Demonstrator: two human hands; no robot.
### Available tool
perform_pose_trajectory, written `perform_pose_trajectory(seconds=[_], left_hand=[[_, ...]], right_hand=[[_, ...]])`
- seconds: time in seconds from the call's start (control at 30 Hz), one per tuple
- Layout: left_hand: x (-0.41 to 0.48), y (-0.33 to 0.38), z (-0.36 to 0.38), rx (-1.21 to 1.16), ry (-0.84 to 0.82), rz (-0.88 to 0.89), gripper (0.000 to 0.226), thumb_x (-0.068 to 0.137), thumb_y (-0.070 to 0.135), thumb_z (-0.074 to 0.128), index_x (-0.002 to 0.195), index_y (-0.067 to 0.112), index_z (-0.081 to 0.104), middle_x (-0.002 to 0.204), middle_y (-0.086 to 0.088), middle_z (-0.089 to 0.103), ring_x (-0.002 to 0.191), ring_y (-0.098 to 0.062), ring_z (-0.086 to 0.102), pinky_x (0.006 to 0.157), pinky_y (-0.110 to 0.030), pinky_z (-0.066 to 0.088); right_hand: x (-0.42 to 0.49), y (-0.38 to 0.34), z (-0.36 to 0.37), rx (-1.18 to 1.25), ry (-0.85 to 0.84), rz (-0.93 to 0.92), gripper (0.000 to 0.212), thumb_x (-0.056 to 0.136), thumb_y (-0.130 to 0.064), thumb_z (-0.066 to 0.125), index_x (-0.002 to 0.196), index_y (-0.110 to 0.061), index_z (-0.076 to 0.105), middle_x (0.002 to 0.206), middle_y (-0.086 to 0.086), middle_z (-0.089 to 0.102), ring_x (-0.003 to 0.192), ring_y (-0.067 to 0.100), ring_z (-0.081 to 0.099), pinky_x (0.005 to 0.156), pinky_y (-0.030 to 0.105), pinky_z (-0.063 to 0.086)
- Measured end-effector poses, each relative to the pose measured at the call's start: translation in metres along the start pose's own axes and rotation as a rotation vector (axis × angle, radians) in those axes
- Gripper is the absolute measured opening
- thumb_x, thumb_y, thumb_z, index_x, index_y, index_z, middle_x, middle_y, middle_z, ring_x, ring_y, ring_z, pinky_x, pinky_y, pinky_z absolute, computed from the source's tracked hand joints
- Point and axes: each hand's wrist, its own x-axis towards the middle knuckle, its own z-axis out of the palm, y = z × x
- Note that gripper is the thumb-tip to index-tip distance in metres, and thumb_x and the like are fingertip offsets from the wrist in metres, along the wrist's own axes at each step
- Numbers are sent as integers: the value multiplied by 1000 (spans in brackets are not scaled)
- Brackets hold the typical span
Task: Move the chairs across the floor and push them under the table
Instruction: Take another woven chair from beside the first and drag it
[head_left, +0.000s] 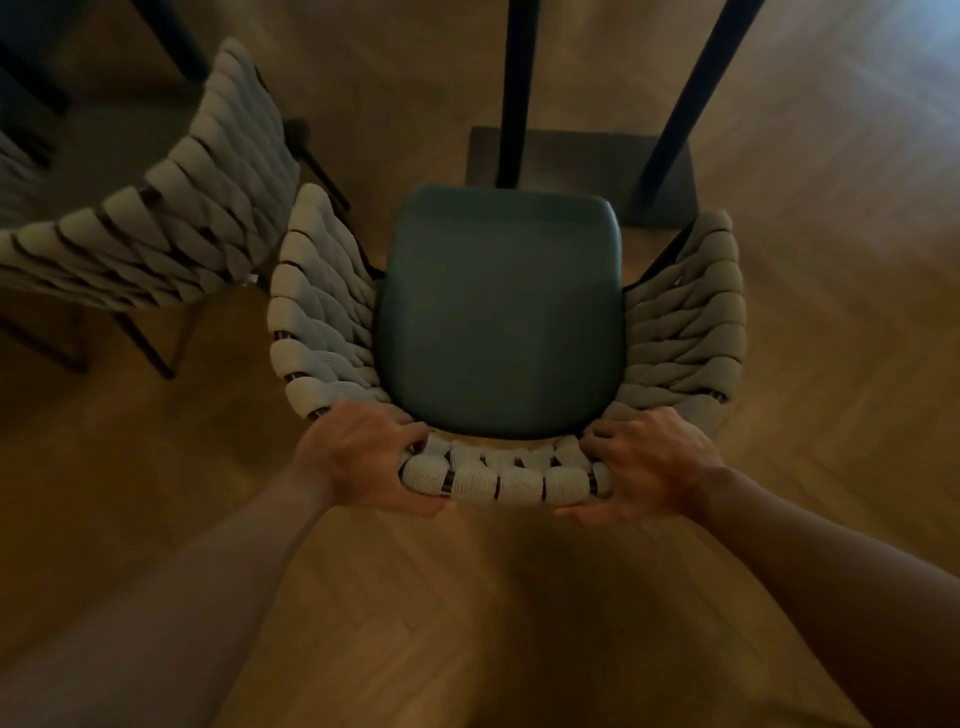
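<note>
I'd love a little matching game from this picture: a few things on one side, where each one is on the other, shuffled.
Things:
1. left hand
2. right hand
3. second chair
4. table base plate

Places:
a. on the floor beyond the teal seat
b. gripping the backrest rim, left end
c. standing at upper left
d. gripping the backrest rim, right end

Pairs: 1-b, 2-d, 3-c, 4-a

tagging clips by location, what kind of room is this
Probably a home dining area. Two matching woven-back chairs, one held and one beside it, stand by dark table legs on a flat base plate, over herringbone wood flooring.
</note>
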Motion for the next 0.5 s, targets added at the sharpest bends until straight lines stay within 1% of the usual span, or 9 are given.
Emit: perform_pose_trajectory(seconds=[0.1, 0.17, 0.23, 0.3, 0.37, 0.43, 0.5], left_hand=[[30, -28, -9, -1, 14, -1, 89, 68, 110, 25, 94, 36, 66, 82, 16, 64, 73, -7, 59, 67, -31, 50], [48, -44, -15, 4, 30, 3, 89, 68, 110, 24, 92, 35, 66, 81, 17, 64, 72, -7, 59, 64, -28, 45], [63, -56, -19, 5, 46, 0, 87, 69, 109, 26, 91, 35, 66, 80, 17, 64, 70, -6, 59, 62, -27, 43], [77, -65, -22, 0, 45, -2, 87, 70, 110, 27, 91, 35, 67, 80, 17, 64, 71, -6, 59, 63, -27, 48], [91, -76, -26, 7, 53, -1, 85, 70, 109, 30, 90, 35, 66, 80, 16, 64, 70, -6, 58, 62, -27, 49], [106, -90, -30, 12, 43, 6, 81, 71, 108, 33, 90, 36, 65, 79, 17, 62, 68, -5, 57, 61, -25, 44], [121, -104, -35, 19, 14, 23, 78, 72, 107, 32, 91, 37, 63, 80, 17, 61, 67, -4, 55, 60, -24, 38]], right_hand=[[31, 21, -20, -23, 10, 0, 87, 76, -107, 21, 115, -39, 58, 95, -14, 55, 77, 10, 53, 65, 28, 46], [51, 35, -30, -31, 27, -2, 88, 76, -107, 20, 114, -38, 58, 94, -14, 55, 79, 11, 53, 65, 28, 45], [69, 50, -38, -24, 37, -5, 91, 75, -108, 16, 115, -38, 59, 96, -14, 57, 84, 11, 56, 69, 29, 51], [82, 64, -44, -19, 36, -9, 94, 73, -109, 12, 115, -39, 60, 97, -15, 58, 86, 11, 57, 73, 31, 55], [95, 75, -50, -21, 37, -6, 94, 73, -109, 12, 114, -39, 60, 94, -15, 57, 83, 10, 57, 71, 30, 55], [107, 83, -56, -26, 56, -1, 92, 73, -109, 13, 113, -40, 60, 92, -15, 57, 78, 8, 56, 66, 26, 51], [118, 91, -62, -32, 77, 1, 91, 73, -108, 13, 110, -40, 60, 89, -15, 58, 73, 7, 55, 63, 25, 49]])
